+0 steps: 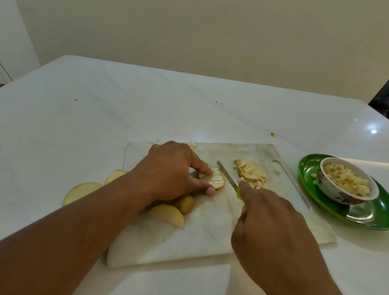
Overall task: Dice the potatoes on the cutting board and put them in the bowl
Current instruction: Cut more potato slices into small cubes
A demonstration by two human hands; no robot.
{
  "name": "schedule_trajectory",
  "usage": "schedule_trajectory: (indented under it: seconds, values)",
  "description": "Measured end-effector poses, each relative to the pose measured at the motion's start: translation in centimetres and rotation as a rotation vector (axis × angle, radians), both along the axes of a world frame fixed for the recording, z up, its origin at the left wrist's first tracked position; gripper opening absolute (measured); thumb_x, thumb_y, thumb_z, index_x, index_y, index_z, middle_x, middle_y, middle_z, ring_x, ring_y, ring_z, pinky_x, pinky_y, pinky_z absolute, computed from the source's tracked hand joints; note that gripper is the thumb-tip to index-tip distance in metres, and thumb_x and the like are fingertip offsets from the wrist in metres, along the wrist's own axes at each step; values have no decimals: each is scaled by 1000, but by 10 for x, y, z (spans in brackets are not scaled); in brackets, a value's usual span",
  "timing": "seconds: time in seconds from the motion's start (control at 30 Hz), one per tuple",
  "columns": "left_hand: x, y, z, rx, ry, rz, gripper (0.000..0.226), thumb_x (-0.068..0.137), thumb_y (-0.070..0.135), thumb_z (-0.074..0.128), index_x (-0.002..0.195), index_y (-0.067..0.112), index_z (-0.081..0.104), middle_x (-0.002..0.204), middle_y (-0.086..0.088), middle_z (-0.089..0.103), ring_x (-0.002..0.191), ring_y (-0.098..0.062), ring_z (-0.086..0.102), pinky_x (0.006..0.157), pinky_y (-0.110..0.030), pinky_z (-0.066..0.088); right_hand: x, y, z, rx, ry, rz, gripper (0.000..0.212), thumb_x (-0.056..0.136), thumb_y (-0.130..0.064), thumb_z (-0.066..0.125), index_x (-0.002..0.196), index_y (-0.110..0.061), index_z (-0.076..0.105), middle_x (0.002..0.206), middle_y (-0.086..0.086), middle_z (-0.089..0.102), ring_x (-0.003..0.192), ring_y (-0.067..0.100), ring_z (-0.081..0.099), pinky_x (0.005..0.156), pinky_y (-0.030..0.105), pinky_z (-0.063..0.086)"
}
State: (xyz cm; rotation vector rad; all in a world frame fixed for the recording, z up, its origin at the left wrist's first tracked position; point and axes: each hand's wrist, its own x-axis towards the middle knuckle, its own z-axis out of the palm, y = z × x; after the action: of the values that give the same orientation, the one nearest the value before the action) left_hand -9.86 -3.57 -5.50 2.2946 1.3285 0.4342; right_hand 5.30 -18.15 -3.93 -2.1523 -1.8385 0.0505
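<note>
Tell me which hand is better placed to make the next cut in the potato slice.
The right hand: it grips the green-handled knife, blade beside the pale round potato slice. The left hand pins that slice on the white cutting board with its fingers.

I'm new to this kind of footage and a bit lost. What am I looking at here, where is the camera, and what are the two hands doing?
There is no machine: a person works with bare hands, and the single picture comes from a camera worn on their head, looking down. On the white table lies a pale rectangular cutting board. The left hand pins a round yellowish potato slice with its fingers. The right hand grips a small green-handled knife, blade beside that slice. A heap of diced potato sits on the board, and uncut potato wedges wait near the left arm. To the right, a flowered white bowl of dice stands on a green plate.
</note>
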Motion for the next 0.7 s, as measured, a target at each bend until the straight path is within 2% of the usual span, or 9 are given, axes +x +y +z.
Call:
schedule_trajectory:
  seconds: [0.17, 0.33, 0.5, 0.6, 0.7]
  values:
    - [4, -1, 5, 36, 55, -7, 47, 70, 71, 80, 109, 46, 77, 121, 26, 70, 123, -4, 56, 110, -43, 42, -6, 8, 1, 5, -39, -10, 66, 91, -17, 42, 154, -29, 27, 124, -4, 53, 101, 16, 55, 72, 24, 34]
    - [9, 0, 8, 127, 187, -24, 48, 74, 77, 72, 110, 45, 77, 122, 24, 70, 121, -6, 56, 107, -44, 42, -9, 9, 1, 20, -31, -1, 62, 90, -17, 44, 150, -29, 30, 129, -3, 53, 107, 16, 56, 75, 23, 37]
    - [11, 0, 7, 150, 202, -24, 46, 74, 77, 71, 106, 44, 78, 120, 24, 71, 120, -7, 56, 107, -45, 43, -10, 10, 7, 26, 25, 2, 48, 91, -18, 46, 138, -28, 44, 130, -4, 55, 112, 14, 55, 84, 24, 43]
    - [13, -3, 6, 153, 190, -13, 45, 74, 75, 73, 105, 43, 79, 118, 24, 71, 118, -7, 57, 105, -45, 45, -14, 4, 12, -61, -3, 16, 48, 92, -19, 46, 139, -28, 41, 132, -5, 54, 115, 14, 54, 89, 25, 44]
    - [13, -4, 6, 153, 168, 10, 43, 73, 73, 76, 103, 42, 79, 116, 23, 72, 115, -7, 58, 104, -43, 47, -12, -18, 13, -129, -20, 23, 48, 94, -19, 42, 140, -30, 37, 128, -6, 54, 111, 14, 53, 88, 26, 45]
